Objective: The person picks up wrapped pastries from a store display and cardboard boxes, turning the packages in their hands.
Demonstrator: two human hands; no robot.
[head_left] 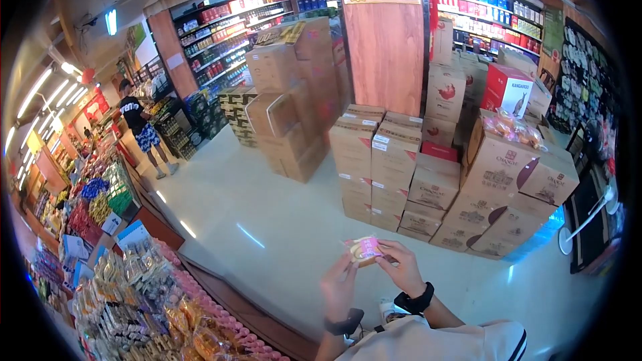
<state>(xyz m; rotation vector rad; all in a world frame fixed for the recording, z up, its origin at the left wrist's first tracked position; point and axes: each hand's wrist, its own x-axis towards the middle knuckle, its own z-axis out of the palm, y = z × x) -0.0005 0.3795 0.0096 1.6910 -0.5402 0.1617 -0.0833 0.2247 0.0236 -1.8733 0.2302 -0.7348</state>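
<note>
A small wrapped pastry (366,251) in a clear packet with a pink printed label is held up in front of my body. My left hand (339,286) grips its left edge between thumb and fingers; this hand is slightly blurred. On the opposite side, my right hand (401,269) pinches the packet's right edge. Both wrists wear dark bands. The pastry's underside is hidden, and the small print cannot be read.
Bulk packaged snacks (134,287) fill a display at lower left. Stacked cartons (374,160) stand ahead, with similar wrapped packets (511,127) on the right stack. More boxes (287,107) stand farther left. A person (140,124) is at a far shelf. A white fan (588,217) stands right.
</note>
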